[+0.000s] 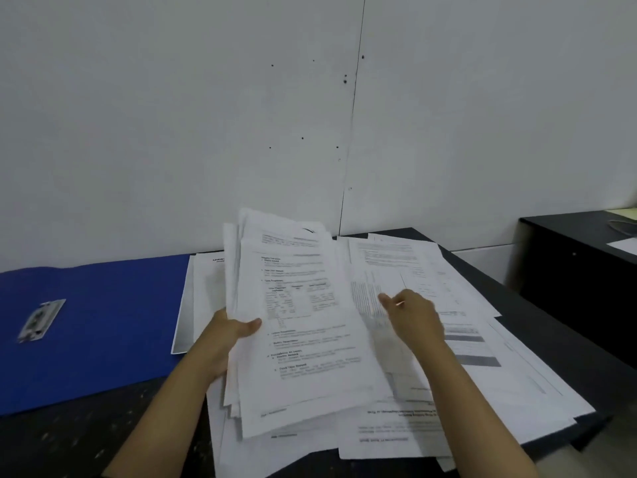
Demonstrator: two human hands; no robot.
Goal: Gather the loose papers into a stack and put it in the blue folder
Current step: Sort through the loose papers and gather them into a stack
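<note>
My left hand (227, 334) grips the left edge of a raised bundle of printed papers (296, 326), thumb on top. The bundle tilts up above the table. My right hand (413, 313) lies over the loose sheets (458, 332) spread on the right; the blur hides whether its fingers pinch a sheet. More sheets (396, 432) lie under and in front of the bundle. The blue folder (103, 322) lies open and flat to the left, with its metal clip (41, 320) showing.
The dark table (86, 439) ends at a white wall behind. Its right edge drops off near a black cabinet (582, 281) that carries a few papers. Some sheets overhang the table's right front corner.
</note>
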